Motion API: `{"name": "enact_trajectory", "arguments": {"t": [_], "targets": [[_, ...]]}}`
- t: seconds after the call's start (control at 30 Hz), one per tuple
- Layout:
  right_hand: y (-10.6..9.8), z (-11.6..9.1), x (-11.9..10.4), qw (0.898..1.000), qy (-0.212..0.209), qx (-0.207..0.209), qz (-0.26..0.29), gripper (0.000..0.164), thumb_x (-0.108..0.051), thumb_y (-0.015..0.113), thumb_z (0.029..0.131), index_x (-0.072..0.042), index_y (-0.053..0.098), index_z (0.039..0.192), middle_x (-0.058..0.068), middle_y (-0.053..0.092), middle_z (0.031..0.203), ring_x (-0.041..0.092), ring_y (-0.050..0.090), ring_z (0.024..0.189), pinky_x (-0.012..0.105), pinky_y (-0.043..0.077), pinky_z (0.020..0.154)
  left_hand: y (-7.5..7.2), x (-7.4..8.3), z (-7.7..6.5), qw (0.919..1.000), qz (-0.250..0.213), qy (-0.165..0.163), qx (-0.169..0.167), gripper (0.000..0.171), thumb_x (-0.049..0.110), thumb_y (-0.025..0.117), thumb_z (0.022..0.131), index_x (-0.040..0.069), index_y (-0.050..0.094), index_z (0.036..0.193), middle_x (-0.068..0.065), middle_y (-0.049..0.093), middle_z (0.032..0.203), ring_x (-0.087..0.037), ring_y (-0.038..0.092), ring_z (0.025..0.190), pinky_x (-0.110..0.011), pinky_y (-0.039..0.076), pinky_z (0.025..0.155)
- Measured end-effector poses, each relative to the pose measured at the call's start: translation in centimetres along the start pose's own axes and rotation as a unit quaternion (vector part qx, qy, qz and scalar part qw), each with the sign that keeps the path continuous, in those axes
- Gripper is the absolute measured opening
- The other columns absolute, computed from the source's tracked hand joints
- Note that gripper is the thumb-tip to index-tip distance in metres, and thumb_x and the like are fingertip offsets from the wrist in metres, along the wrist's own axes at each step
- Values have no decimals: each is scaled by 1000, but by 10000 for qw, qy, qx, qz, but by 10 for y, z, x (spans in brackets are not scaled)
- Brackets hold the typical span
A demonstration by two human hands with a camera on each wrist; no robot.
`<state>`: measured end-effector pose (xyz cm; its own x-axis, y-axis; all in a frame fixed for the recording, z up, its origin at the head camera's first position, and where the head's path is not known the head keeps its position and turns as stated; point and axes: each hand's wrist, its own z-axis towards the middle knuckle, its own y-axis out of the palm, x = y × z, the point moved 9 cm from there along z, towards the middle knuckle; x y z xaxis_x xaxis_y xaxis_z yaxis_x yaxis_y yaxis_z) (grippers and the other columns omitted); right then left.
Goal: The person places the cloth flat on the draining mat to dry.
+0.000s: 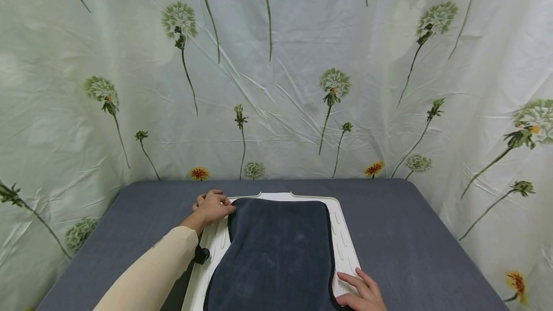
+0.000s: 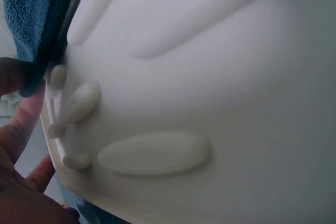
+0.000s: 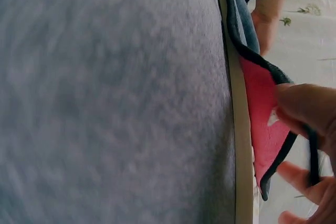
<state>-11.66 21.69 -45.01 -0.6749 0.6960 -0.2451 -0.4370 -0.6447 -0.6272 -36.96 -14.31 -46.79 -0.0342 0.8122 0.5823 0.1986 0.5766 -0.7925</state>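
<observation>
A dark blue cloth with black edging lies over a white tray that has raised oval ridges. My left hand is at the cloth's far left corner and pinches it between thumb and finger. In the left wrist view the corner of the plush cloth hangs from those fingers at the tray's rim. Near the tray's right side, my right hand pinches the cloth's black edge, its other fingers spread. The lifted edge bares a red underside in the right wrist view.
The tray rests on a table covered in grey-blue fabric. Behind and on both sides hangs a pale curtain printed with dandelions. A small black object is at my left wrist, over the tray's left rim.
</observation>
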Motion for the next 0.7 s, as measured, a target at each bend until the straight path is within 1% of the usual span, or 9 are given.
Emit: {"name": "enact_trajectory", "arguments": {"t": [0.07,0.17,0.27,0.37,0.4,0.47,0.6,0.7], "targets": [[0,-1,1,9996,108,-67,-254,34,-16,85,61,-40,67,77,7,75,107,-7,48,129,14,13,121,0,0,0,10000,26,-4,-5,18,31,67,91,15,68,82,-21,34,160,-61,9,147,-78,10,110],[0,-4,2,9988,-80,-43,-475,35,-15,83,58,-40,62,70,7,75,103,-5,50,126,15,13,123,0,-1,1,10000,48,4,-19,19,31,68,91,15,68,82,-21,34,160,-61,9,146,-78,10,110],[-1,-5,1,9990,-263,35,-348,35,-15,82,57,-38,61,71,7,75,102,-8,47,130,15,14,123,0,-1,2,9999,99,17,-31,19,31,67,91,15,68,83,-22,35,160,-62,10,146,-78,11,110],[-1,-5,1,9992,-355,64,-183,35,-12,82,56,-36,63,73,5,76,102,-12,46,134,15,17,121,0,0,2,9999,147,29,-32,18,31,65,92,15,69,84,-22,35,160,-62,10,146,-79,11,110],[-1,-5,1,9994,-325,51,-107,36,-11,82,56,-36,63,74,4,77,101,-15,45,133,14,18,120,0,0,2,9999,160,32,-28,18,31,65,92,15,69,84,-22,35,160,-62,10,146,-79,11,110],[-1,-4,1,9997,-248,41,-18,38,-8,82,57,-36,63,74,2,78,101,-17,49,129,13,20,119,0,0,2,9999,161,30,-22,18,30,65,92,14,69,85,-21,35,160,-62,10,146,-78,11,110],[-2,-4,4,9998,68,40,160,41,-3,82,57,-36,62,73,-1,78,102,-12,60,114,11,21,115,0,0,2,9999,129,25,-27,18,30,65,92,14,68,85,-21,35,160,-62,10,146,-78,11,110],[-4,-4,5,9996,189,92,169,44,-1,81,56,-36,61,71,-2,78,100,-8,64,108,11,21,115,0,1,2,9999,127,25,-36,18,30,64,93,14,68,84,-22,35,160,-62,10,146,-78,10,110]]}}
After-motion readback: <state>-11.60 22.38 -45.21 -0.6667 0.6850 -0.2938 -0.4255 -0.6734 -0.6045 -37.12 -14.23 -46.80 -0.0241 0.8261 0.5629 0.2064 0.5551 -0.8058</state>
